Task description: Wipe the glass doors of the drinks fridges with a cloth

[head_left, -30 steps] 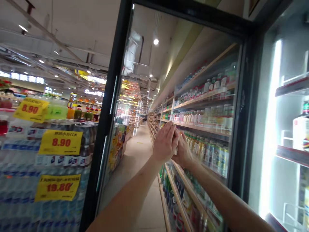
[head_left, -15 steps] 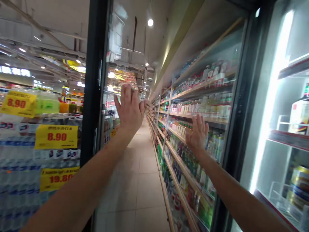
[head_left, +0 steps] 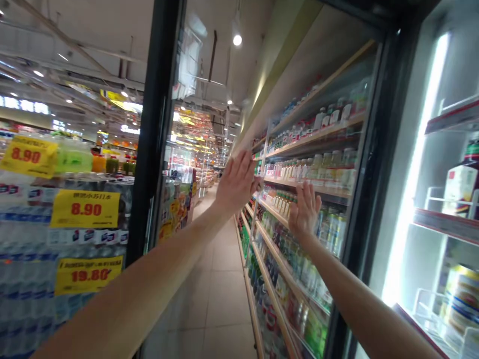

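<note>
In the head view, an open glass door in a dark frame stands in front of me. My left hand is raised at the middle of its pane, palm forward and fingers extended. A small shape by the thumb may be its reflection; I cannot tell. My right hand is lower and further right, also open, with its palm toward the glass. Contact with the pane looks likely for both hands, but their palms are hidden. Shelves of bottled drinks show in or through the glass behind my right hand.
A lit cooler at the right holds a dark bottle and a gold-topped can on wire-fronted shelves. Stacked bottle packs with yellow price signs stand at the left. A tiled aisle floor runs ahead.
My left hand has slid right across the pane and slightly down, nearer my right hand. My right hand stays almost in place. The view has shifted slightly.
</note>
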Available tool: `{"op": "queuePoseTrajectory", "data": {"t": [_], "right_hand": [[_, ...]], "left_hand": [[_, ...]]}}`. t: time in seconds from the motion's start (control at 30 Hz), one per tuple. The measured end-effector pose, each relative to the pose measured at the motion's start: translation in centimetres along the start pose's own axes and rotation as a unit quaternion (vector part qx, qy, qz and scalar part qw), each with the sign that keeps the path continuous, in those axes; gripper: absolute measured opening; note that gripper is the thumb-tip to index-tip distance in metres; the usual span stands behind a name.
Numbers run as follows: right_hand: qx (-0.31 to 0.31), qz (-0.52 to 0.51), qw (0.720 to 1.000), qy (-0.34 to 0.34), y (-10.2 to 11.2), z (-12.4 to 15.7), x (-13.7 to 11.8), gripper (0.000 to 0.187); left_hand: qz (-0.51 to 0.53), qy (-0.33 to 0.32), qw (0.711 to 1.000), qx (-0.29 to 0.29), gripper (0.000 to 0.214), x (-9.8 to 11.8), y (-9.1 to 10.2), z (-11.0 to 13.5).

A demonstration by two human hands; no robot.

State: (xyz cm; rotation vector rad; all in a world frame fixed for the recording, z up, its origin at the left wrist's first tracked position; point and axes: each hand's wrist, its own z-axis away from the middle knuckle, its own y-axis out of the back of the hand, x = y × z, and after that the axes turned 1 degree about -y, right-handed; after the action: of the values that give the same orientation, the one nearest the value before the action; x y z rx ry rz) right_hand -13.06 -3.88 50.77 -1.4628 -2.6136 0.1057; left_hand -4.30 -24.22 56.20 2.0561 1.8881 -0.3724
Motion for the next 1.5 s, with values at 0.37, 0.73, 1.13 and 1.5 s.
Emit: {"op": "queuePoseTrajectory", "data": {"t": [0.37,0.73,1.13,1.5], "right_hand": [[-0.006,-0.001,1.0,-0.004,0.0,0.0,0.1,0.053],[0.008,-0.018,1.0,-0.006,0.1,0.0,0.1,0.052],[0.006,-0.013,1.0,-0.007,0.2,-0.1,0.0,0.05],[-0.017,0.0,1.0,-0.02,0.2,-0.1,0.0,0.051]], "left_hand": [[0.018,-0.073,0.996,-0.047,0.045,2.4,-0.8,0.8],[0.062,-0.193,0.975,-0.094,0.043,1.9,-0.3,2.3],[0.111,-0.307,0.937,-0.129,0.039,2.7,-0.1,8.4],[0.099,-0.318,0.937,-0.109,0.037,4.6,-0.7,9.5]]}}
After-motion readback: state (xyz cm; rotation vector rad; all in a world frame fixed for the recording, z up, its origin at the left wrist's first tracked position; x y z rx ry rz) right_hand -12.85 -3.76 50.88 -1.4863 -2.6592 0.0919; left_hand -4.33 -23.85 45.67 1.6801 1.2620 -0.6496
